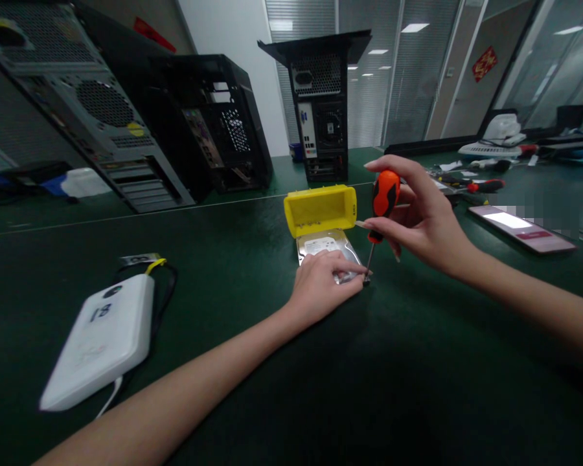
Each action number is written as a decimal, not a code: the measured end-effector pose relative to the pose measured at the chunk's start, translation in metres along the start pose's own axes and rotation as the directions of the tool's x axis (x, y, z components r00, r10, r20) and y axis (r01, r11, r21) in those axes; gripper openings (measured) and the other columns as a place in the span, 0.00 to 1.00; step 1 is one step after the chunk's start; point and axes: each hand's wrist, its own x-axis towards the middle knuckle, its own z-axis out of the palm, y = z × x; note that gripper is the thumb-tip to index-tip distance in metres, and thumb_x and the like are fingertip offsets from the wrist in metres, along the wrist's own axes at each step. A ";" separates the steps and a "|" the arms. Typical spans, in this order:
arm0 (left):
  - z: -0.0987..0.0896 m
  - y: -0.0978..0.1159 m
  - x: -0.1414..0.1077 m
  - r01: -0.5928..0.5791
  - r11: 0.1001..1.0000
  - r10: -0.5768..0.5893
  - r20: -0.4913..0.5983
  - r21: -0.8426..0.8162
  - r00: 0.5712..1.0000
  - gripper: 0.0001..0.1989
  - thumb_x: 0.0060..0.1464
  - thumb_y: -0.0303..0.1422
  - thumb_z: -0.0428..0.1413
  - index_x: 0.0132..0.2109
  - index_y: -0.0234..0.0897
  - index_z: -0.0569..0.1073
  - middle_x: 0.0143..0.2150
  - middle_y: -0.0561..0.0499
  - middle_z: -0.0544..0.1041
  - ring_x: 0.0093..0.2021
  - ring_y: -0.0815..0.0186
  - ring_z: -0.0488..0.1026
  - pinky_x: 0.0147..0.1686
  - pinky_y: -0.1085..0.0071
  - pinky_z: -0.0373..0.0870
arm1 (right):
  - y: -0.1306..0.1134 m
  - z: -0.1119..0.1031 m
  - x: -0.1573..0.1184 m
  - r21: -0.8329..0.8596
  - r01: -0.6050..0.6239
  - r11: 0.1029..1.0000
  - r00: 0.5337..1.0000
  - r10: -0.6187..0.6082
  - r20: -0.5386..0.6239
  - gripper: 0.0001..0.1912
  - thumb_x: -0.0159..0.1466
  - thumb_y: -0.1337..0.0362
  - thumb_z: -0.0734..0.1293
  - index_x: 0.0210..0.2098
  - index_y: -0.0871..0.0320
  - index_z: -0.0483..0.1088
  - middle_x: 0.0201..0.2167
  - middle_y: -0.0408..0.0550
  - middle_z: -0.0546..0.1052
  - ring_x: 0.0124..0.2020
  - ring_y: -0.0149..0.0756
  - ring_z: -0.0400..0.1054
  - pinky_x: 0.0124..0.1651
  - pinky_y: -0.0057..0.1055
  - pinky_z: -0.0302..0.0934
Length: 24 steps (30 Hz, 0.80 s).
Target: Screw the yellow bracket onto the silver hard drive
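Note:
A silver hard drive (320,243) with a white label lies on the dark green table, partly hidden under my left hand (323,275). My left hand grips the drive, its thumb and index finger close together at the drive's near right corner. There a small black piece (366,281) shows by the fingertips. In my right hand (415,217) is a screwdriver (387,194) with an orange and black handle, held nearly upright. The screwdriver's tip reaches down to that corner, beside the left fingertips. Just behind the drive stands a yellow bin (320,208) with a few small screws inside.
Several computer cases stand at the back, one black tower (320,116) behind the bin. A white power bank (104,336) with cables lies at the left. On the right are a phone (522,228) and scattered tools, including red-handled pliers (486,186).

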 end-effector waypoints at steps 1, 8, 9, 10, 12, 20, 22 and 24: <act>0.000 0.000 0.000 0.002 1.000 -0.002 0.002 0.000 1.000 0.12 0.53 0.39 0.54 0.41 0.47 0.79 0.36 0.51 0.76 0.39 0.62 0.68 0.37 0.68 0.61 | 0.000 0.000 0.000 -0.004 0.003 1.000 1.000 -0.003 -0.006 0.30 0.58 0.62 0.68 0.58 0.47 0.56 0.48 0.50 0.68 0.26 0.28 0.68 0.18 0.25 0.66; -0.001 0.002 0.000 0.009 1.000 -0.009 0.004 -0.014 1.000 0.12 0.53 0.39 0.54 0.41 0.47 0.79 0.36 0.52 0.76 0.39 0.62 0.69 0.37 0.68 0.61 | 0.005 0.001 -0.001 0.000 0.000 1.000 1.000 0.000 -0.024 0.31 0.58 0.62 0.68 0.58 0.45 0.53 0.46 0.48 0.68 0.19 0.21 0.63 0.14 0.21 0.61; -0.001 0.002 0.000 0.013 1.000 -0.013 0.003 -0.014 1.000 0.11 0.53 0.39 0.54 0.41 0.47 0.79 0.36 0.52 0.76 0.39 0.62 0.69 0.37 0.68 0.62 | 0.005 0.001 -0.002 0.002 -0.002 1.000 1.000 0.002 -0.024 0.31 0.58 0.62 0.68 0.58 0.45 0.53 0.46 0.48 0.68 0.19 0.21 0.63 0.14 0.21 0.61; -0.001 0.002 0.000 0.016 1.000 -0.016 0.001 -0.015 1.000 0.11 0.53 0.39 0.54 0.41 0.47 0.79 0.36 0.52 0.76 0.39 0.62 0.69 0.37 0.69 0.62 | 0.005 0.001 -0.002 0.004 -0.001 1.000 1.000 0.001 -0.022 0.31 0.58 0.62 0.68 0.58 0.45 0.54 0.47 0.48 0.68 0.19 0.21 0.63 0.14 0.21 0.62; -0.001 0.002 0.000 0.017 1.000 -0.017 -0.001 -0.017 1.000 0.11 0.53 0.39 0.54 0.41 0.47 0.79 0.37 0.52 0.76 0.39 0.62 0.69 0.37 0.69 0.62 | 0.003 0.002 -0.002 0.007 0.000 1.000 1.000 0.000 -0.015 0.31 0.58 0.62 0.68 0.58 0.45 0.54 0.48 0.48 0.67 0.20 0.21 0.64 0.15 0.21 0.63; -0.002 0.003 0.000 0.013 1.000 -0.013 0.001 -0.022 1.000 0.11 0.52 0.38 0.55 0.40 0.46 0.79 0.36 0.51 0.76 0.39 0.62 0.69 0.38 0.68 0.63 | -0.002 0.003 0.000 0.000 0.005 1.000 1.000 -0.005 -0.020 0.31 0.58 0.62 0.67 0.59 0.45 0.56 0.54 0.49 0.64 0.30 0.29 0.69 0.20 0.27 0.69; -0.002 0.003 0.000 0.014 1.000 -0.013 0.006 -0.025 1.000 0.11 0.51 0.40 0.56 0.40 0.45 0.79 0.36 0.51 0.76 0.40 0.61 0.69 0.38 0.67 0.63 | -0.002 0.004 0.000 -0.002 0.009 1.000 1.000 -0.009 -0.015 0.31 0.58 0.62 0.67 0.59 0.44 0.55 0.54 0.49 0.64 0.31 0.31 0.69 0.22 0.28 0.70; -0.003 0.003 0.000 0.006 1.000 -0.006 0.011 -0.030 1.000 0.13 0.51 0.43 0.57 0.41 0.45 0.79 0.36 0.50 0.76 0.40 0.61 0.69 0.37 0.68 0.62 | -0.001 0.004 0.000 -0.004 0.015 1.000 1.000 -0.015 -0.015 0.31 0.58 0.62 0.67 0.59 0.44 0.55 0.54 0.49 0.63 0.32 0.32 0.69 0.22 0.28 0.71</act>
